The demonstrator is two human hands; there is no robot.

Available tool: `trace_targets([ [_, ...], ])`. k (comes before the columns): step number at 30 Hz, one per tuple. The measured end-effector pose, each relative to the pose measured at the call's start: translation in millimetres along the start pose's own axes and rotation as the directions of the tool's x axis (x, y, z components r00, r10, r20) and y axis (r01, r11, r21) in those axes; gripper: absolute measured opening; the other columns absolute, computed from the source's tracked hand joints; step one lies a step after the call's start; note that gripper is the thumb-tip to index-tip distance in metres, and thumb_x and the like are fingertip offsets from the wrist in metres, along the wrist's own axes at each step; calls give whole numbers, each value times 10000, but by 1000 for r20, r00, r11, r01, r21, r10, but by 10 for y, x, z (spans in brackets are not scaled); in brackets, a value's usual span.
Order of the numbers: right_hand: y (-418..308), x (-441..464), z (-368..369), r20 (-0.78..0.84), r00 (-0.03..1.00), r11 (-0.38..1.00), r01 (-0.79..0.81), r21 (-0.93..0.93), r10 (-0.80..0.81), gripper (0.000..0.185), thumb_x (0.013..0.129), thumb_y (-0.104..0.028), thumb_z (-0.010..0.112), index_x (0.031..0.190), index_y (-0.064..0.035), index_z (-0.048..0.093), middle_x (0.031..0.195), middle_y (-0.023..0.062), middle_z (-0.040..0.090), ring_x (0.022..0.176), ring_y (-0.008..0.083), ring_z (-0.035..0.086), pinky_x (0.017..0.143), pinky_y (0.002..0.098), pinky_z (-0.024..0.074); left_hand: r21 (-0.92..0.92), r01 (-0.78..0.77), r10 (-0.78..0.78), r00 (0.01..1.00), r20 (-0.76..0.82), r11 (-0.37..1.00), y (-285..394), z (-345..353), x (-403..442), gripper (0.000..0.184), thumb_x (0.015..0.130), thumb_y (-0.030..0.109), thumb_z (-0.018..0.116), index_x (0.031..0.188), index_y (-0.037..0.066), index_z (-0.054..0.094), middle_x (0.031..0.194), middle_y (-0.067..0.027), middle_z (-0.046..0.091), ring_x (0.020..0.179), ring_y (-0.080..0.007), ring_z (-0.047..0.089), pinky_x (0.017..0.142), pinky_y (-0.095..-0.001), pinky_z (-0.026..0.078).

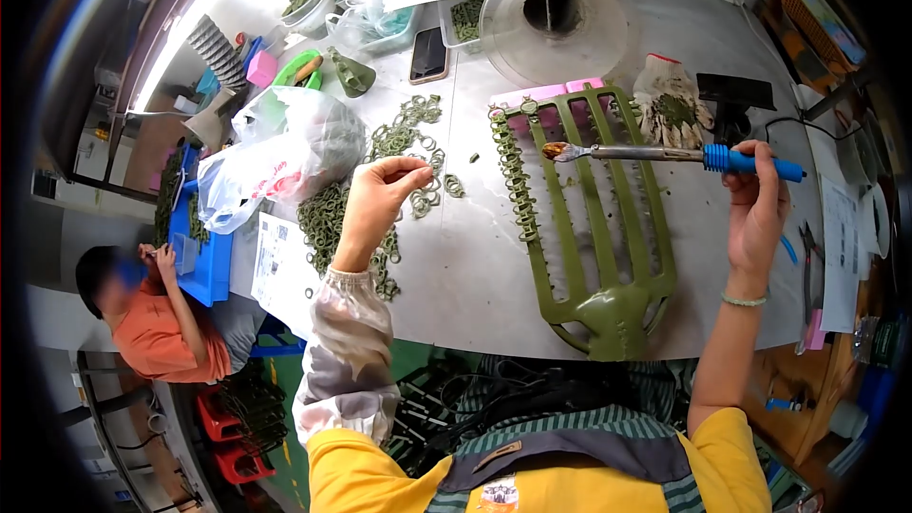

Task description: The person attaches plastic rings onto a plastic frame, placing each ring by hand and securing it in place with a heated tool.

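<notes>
My right hand [757, 188] grips the blue handle of a soldering iron [655, 154]. The iron lies level in the air over a large green wax frame [594, 228] with several long bars, its dirty tip near the frame's left bar. Small green rings [514, 176] line that left bar. My left hand [385, 195] is raised left of the frame, thumb and fingertips pinched together; whatever they hold, if anything, is too small to make out. Behind and below it spreads a pile of loose green rings [342, 218] on the table.
A clear plastic hood [513, 33] stands at the back beside a phone [429, 55]. A stained glove [670, 104] and a black stand [733, 100] sit right of the frame. Plastic bags [299, 138] lie left; pliers [807, 266] lie right. Another person [176, 328] sits far left at a blue tray.
</notes>
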State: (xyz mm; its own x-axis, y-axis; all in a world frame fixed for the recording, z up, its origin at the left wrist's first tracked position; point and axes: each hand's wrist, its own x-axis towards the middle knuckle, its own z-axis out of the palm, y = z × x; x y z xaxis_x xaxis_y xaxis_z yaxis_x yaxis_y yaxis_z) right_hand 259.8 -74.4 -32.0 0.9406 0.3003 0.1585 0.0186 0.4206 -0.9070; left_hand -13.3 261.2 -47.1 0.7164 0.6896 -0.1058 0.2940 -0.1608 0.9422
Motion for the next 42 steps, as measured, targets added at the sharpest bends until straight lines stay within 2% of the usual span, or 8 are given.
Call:
trace_targets([
  [6,17,2,27,-8,1000,1000,13,15,-13,232,936,-256,663,966,-27,680,912,43,660,691,92,577,672,232,483,477,-196,23,939,343,857,-237,92,33,104,834,86,740,893,3,720,915,-41,653,800,-131,638,707,-265,510],
  [13,-32,-15,20,-5,1000,1000,24,-4,-24,218,932,-257,666,963,-42,673,919,47,664,690,87,578,657,228,486,618,-538,409,841,354,573,-258,158,79,248,822,-1,662,1061,58,693,1081,-88,664,1007,-304,618,874,-375,496],
  [17,-60,-24,35,2,999,999,40,-16,-40,214,934,-256,666,965,-44,673,923,46,666,690,83,579,657,225,487,653,-614,390,788,476,444,-322,201,192,273,814,-6,661,1077,63,687,1091,-86,664,988,-309,631,856,-381,509],
  [21,-81,-46,29,1,999,999,42,-18,-42,212,935,-255,667,964,-44,675,917,43,669,689,82,579,656,223,487,740,-454,495,848,188,496,-469,157,170,239,817,19,690,1055,35,688,959,-74,676,791,-283,669,713,-349,538],
  [25,-56,-44,47,-2,999,999,43,-9,-43,213,933,-257,671,960,-46,677,911,42,671,682,83,577,657,224,488,613,-308,409,912,-28,728,-590,63,110,221,852,60,722,1072,35,716,831,-61,692,663,-131,647,605,-254,507],
  [26,-49,-40,46,6,999,999,42,-6,-42,212,932,-258,672,959,-47,677,912,42,671,681,83,576,658,225,488,478,-197,254,966,-56,856,-572,47,100,222,865,64,714,1084,27,714,831,-54,694,672,-114,640,607,-247,505],
  [28,-44,-40,36,19,999,999,42,-2,-42,212,931,-259,674,956,-49,678,914,42,672,678,82,575,660,226,489,171,77,-73,997,-29,982,-520,24,91,226,893,72,698,1110,11,709,831,-41,698,689,-81,625,609,-232,501],
  [42,-58,-54,18,-2,999,999,41,-3,-41,210,933,-258,671,960,-49,680,906,44,676,678,83,579,660,221,491,-255,390,-339,914,221,885,-215,-153,5,287,907,68,698,1189,36,656,984,-22,677,843,-82,637,768,-203,555],
])
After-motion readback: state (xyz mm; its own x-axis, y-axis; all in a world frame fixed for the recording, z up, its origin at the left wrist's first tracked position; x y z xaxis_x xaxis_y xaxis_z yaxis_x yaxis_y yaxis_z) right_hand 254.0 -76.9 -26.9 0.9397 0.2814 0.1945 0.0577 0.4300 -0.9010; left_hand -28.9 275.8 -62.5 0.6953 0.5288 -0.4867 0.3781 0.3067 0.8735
